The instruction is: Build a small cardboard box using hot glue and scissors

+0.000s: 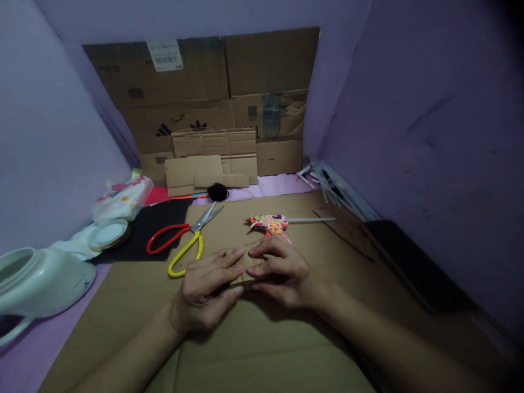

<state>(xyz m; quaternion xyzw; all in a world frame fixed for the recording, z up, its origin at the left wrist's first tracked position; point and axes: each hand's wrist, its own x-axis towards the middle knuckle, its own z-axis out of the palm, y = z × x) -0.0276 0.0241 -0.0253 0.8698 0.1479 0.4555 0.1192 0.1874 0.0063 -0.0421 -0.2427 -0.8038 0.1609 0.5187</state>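
A small piece of cardboard (246, 271) is held between my two hands, low over the large cardboard sheet (254, 349). My left hand (210, 286) grips its left side, thumb at the near edge and fingers on top. From the right, my right hand (282, 273) pinches the same piece with its fingers and thumb. Much of the piece is hidden by the fingers. Scissors (192, 232) with one red and one yellow handle lie just beyond my left hand, blades parted. Past my right hand rests a flower-patterned glue gun (270, 222) with a white glue stick (311, 219) in its back.
At the left stand a pale teapot (49, 281) and a round lid (108, 233). Black sheet (141, 226), plastic packet (123, 199) and black yarn (218, 191) lie behind. A dark phone-like slab (417, 265) and glue sticks (339, 188) line the right wall. Cardboard panels (270, 60) lean at the back.
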